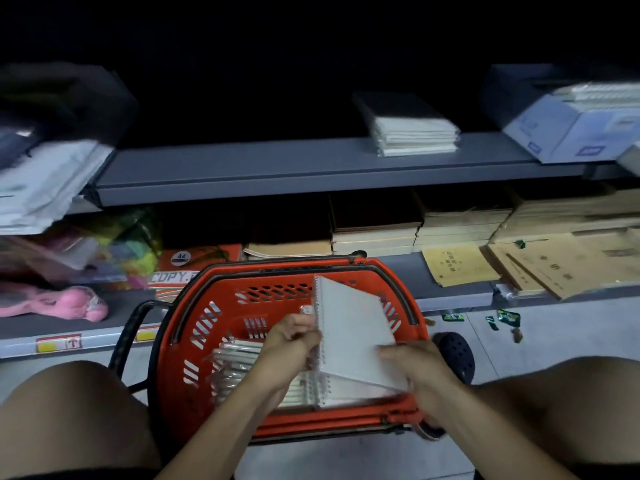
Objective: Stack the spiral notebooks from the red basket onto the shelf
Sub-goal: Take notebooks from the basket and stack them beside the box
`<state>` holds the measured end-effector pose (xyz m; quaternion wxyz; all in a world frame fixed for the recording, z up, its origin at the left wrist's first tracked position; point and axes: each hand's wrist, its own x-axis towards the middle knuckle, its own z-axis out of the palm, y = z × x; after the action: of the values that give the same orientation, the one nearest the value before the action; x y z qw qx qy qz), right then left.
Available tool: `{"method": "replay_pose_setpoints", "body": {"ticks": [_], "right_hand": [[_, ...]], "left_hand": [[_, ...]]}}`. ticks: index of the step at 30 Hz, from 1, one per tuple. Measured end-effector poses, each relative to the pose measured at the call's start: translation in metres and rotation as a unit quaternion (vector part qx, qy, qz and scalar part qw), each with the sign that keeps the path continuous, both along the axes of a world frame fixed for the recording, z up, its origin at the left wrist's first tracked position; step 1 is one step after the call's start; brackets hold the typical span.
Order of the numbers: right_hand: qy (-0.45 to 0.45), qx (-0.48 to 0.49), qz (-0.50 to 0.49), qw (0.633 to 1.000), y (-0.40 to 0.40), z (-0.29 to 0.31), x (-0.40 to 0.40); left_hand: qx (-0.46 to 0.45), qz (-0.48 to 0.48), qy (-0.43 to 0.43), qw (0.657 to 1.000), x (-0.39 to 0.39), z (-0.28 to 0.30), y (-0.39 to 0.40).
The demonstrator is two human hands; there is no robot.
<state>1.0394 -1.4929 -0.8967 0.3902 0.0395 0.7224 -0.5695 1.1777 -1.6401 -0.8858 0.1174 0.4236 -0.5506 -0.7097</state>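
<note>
A white wire-bound spiral notebook (356, 332) is held tilted above the red plastic basket (221, 306), left hand (294, 344) pinching its coil edge, right hand (412, 372) gripping its lower corner. More notebooks (239, 358) remain inside. A loosened grip could drop it before the grey metal shelf (277, 168) is reached.

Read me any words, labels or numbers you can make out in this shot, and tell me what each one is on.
"A4": round label on the red copy paper pack behind the red basket.
"COPY": white band on the same pack; further letters are hidden by the basket.
Brown paper folders: printed characters, too blurred to read.
Blue-and-white box: markings blurred.
Shelf price tag: unreadable.
Spiral notebook held by both hands: no text visible.
</note>
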Motion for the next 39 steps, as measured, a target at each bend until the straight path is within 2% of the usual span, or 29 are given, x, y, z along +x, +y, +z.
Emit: {"method": "replay_pose_setpoints", "body": {"ticks": [3,8,11,13,20,26,35,39], "right_hand": [[0.002,-0.066,-0.010,0.998,0.008,0.033,-0.013],[0.049,-0.190,0.053,0.979,0.020,0.100,-0.034],[0.106,-0.228,0.079,0.965,0.019,0.131,-0.043],[0.121,-0.237,0.049,0.963,0.015,0.144,-0.049],[0.162,-0.260,-0.023,0.952,0.007,0.157,-0.071],[0.154,-0.286,-0.082,0.942,-0.001,0.139,-0.083],[0.142,-0.294,-0.078,0.942,-0.040,0.175,-0.153],[0.100,-0.289,-0.083,0.948,-0.071,0.188,-0.193]], "left_hand": [[0.012,-0.008,0.082,0.997,0.001,0.029,-0.002],[0.018,-0.028,0.216,0.976,-0.017,0.082,0.000],[0.046,-0.024,0.275,0.960,-0.033,0.101,0.001],[0.050,-0.020,0.296,0.954,-0.044,0.107,-0.001],[0.064,-0.012,0.340,0.938,-0.075,0.122,-0.007],[0.055,0.050,0.321,0.944,-0.096,0.117,-0.007],[0.021,0.073,0.330,0.941,-0.169,0.162,-0.038],[0.014,0.090,0.332,0.939,-0.203,0.171,-0.058]]}}
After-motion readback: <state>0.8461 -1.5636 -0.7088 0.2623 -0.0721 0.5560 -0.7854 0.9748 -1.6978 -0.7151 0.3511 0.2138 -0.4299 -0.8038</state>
